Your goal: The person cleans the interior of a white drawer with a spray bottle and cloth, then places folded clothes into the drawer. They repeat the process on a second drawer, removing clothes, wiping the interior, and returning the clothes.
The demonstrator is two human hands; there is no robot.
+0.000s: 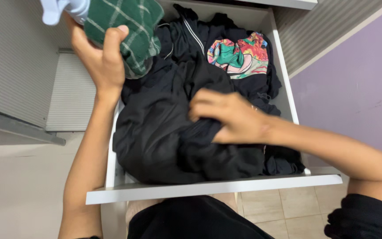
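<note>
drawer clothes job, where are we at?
Done: the white drawer is pulled open and a green checked cloth is lifted above it in the left hand, along with a pale blue item. In hand: the right hand grips a bunched black garment. Left: the drawer looks full, with more black clothes and a multicoloured printed piece at the back.

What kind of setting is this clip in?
Most likely a bedroom or dressing area at home: a white pull-out drawer packed with black clothes, a tiled floor, and the left hand holding a green checked garment.
</note>
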